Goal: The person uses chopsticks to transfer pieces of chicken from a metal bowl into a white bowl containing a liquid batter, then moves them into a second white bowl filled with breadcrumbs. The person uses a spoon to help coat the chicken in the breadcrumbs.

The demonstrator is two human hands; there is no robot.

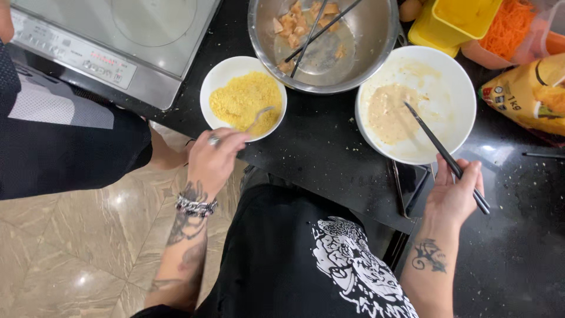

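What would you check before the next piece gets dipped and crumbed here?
1. Chopsticks gripped in right hand: ok.
2. Chopstick tips reach the batter bowl: ok.
3. Left hand holds the spoon in the crumb bowl: ok.
4. Pieces left in the steel bowl: ok, several.
5. A piece already in the batter: cannot tell.
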